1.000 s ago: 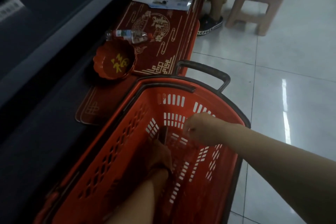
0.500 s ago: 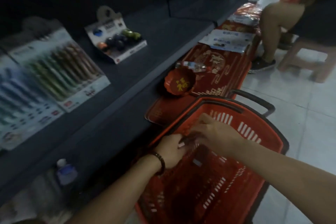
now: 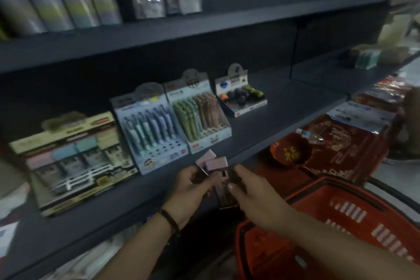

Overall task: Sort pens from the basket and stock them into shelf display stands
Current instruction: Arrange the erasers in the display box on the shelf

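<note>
Above the red basket (image 3: 341, 223), where both hands were digging a second ago, the left hand (image 3: 191, 186) and right hand (image 3: 256, 198) are now holding a small bunch of pink-capped pens (image 3: 216, 166) up at the shelf (image 3: 261, 134) edge. Left fingers (image 3: 195, 171) are curling round the bunch; right fingers are pinching its lower barrels. Picking looks finished, so the hands are probably heading for a display stand (image 3: 150, 127), though which one I cannot tell.

Four cardboard display stands sit in a row on the dark metal shelf (image 3: 272, 109) — the blue pen stand (image 3: 150, 129) left of the green-and-tan pen stand (image 3: 200, 116). The red plastic basket (image 3: 341, 223) stands on the floor, right of both hands — before the shelf.
</note>
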A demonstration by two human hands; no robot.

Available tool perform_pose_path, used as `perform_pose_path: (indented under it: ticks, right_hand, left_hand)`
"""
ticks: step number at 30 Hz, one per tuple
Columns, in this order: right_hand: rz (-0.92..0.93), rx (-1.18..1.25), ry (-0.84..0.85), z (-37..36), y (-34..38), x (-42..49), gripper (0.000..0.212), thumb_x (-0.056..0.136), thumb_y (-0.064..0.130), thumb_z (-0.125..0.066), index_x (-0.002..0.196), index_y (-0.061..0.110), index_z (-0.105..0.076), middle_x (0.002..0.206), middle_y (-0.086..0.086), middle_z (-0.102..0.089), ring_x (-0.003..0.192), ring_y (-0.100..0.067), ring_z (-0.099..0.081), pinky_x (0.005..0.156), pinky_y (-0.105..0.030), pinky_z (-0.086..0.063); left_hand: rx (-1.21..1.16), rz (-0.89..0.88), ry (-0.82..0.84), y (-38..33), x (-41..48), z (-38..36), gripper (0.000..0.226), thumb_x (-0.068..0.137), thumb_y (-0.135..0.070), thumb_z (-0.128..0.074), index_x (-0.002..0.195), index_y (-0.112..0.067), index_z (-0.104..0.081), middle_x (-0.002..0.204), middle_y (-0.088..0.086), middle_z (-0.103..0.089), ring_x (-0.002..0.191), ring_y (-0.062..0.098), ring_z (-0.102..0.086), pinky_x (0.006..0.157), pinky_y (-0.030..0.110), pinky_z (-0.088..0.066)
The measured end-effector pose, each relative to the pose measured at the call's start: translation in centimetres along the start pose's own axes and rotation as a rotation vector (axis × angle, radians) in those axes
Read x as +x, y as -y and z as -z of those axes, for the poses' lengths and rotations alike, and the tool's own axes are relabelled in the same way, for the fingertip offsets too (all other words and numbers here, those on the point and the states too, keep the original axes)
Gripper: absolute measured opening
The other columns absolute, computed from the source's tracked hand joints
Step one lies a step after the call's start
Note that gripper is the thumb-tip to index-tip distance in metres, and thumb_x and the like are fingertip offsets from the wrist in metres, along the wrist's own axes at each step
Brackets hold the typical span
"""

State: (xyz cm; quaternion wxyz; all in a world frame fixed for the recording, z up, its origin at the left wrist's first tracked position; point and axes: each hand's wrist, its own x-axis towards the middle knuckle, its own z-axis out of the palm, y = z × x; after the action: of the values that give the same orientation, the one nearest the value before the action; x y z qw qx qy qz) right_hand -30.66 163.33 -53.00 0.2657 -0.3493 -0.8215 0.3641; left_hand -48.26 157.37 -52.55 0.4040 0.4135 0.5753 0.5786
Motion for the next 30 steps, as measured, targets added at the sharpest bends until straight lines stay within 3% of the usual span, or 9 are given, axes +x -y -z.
perform_pose_path:
  ticks: [6,9,12,14,17,22,25,27,30]
  right_hand:
    - [0.108,-0.098,0.035,-4.8,6.7,5.3,0.015,0.096,0.034,-0.069,0.109,0.031,-0.074,0.105,0.008,-0.073,0.100,-0.010,-0.067,0.088,-0.032,-0.056]
    - [0.168,-0.055,0.044,-7.5,9.3,7.5,0.020,0.094,0.016,-0.074,0.111,0.026,-0.075,0.105,-0.002,-0.071,0.095,-0.015,-0.069,0.084,-0.034,-0.059]
    - [0.205,0.064,0.099,-9.6,12.0,9.2,0.028,0.095,0.008,-0.073,0.122,0.015,-0.070,0.103,-0.006,-0.073,0.085,-0.009,-0.067,0.077,-0.029,-0.056]
    - [0.249,0.065,0.093,-10.7,13.9,10.4,0.041,0.092,0.012,-0.077,0.129,0.024,-0.066,0.104,0.002,-0.071,0.089,-0.011,-0.069,0.082,-0.034,-0.058]
    - [0.347,0.134,0.125,-12.0,16.0,12.0,0.037,0.093,0.007,-0.077,0.107,0.040,-0.069,0.102,-0.002,-0.074,0.089,-0.014,-0.073,0.077,-0.037,-0.061]
    - [0.342,0.317,0.166,-14.2,19.1,13.4,0.017,0.099,0.004,-0.068,0.106,0.019,-0.070,0.082,0.002,-0.074,0.077,-0.013,-0.071,0.066,-0.037,-0.054]
    - [0.350,0.318,0.147,-16.7,20.9,15.0,0.014,0.103,0.008,-0.063,0.106,0.021,-0.069,0.078,-0.002,-0.073,0.071,-0.019,-0.069,0.065,-0.049,-0.056]
    - [0.352,0.291,0.145,-18.6,21.8,16.3,0.015,0.104,0.009,-0.061,0.105,0.023,-0.067,0.080,-0.005,-0.073,0.072,-0.022,-0.071,0.066,-0.047,-0.059]
    - [0.338,0.229,0.150,-21.2,22.9,18.1,0.027,0.104,0.010,-0.060,0.096,0.035,-0.064,0.083,0.000,-0.074,0.075,-0.019,-0.073,0.071,-0.046,-0.063]
  left_hand:
    - [0.042,-0.063,-0.033,-3.0,-1.1,8.3,0.043,0.094,-0.022,-0.069,0.135,-0.025,-0.058,0.062,0.002,-0.056,0.051,0.015,-0.045,0.046,0.027,-0.034]
    - [0.130,-0.083,-0.093,-4.0,-2.0,12.8,0.043,0.089,-0.028,-0.076,0.120,-0.053,-0.060,0.067,-0.009,-0.062,0.053,0.011,-0.050,0.050,0.028,-0.038]
    - [0.112,-0.092,-0.207,-4.7,-2.9,16.1,0.025,0.087,-0.026,-0.078,0.109,-0.033,-0.070,0.074,-0.004,-0.062,0.056,0.013,-0.051,0.052,0.030,-0.041]
    - [0.101,-0.111,-0.249,-5.0,-3.2,18.2,0.013,0.085,-0.026,-0.080,0.097,-0.027,-0.073,0.071,-0.001,-0.057,0.057,0.017,-0.051,0.052,0.032,-0.041]
    - [0.205,-0.152,-0.297,-5.7,-3.8,21.2,0.015,0.085,-0.030,-0.080,0.098,-0.025,-0.074,0.068,-0.004,-0.062,0.056,0.013,-0.057,0.052,0.028,-0.046]
    - [0.419,-0.191,-0.363,-7.5,-5.2,26.5,0.022,0.095,-0.027,-0.067,0.074,-0.022,-0.065,0.069,-0.006,-0.065,0.063,0.007,-0.060,0.062,0.021,-0.049]
    - [0.429,-0.170,-0.480,-8.1,-6.4,30.6,0.022,0.098,-0.024,-0.062,0.076,-0.021,-0.068,0.071,-0.001,-0.068,0.062,0.008,-0.063,0.058,0.029,-0.053]
    - [0.455,-0.163,-0.639,-7.7,-7.0,32.6,0.019,0.098,-0.024,-0.061,0.082,-0.022,-0.070,0.071,-0.005,-0.070,0.061,0.002,-0.062,0.054,0.019,-0.046]
    - [0.325,-0.187,-0.893,-7.1,-7.3,34.2,0.011,0.097,-0.024,-0.062,0.099,-0.028,-0.071,0.086,-0.003,-0.074,0.074,0.012,-0.070,0.057,0.022,-0.053]
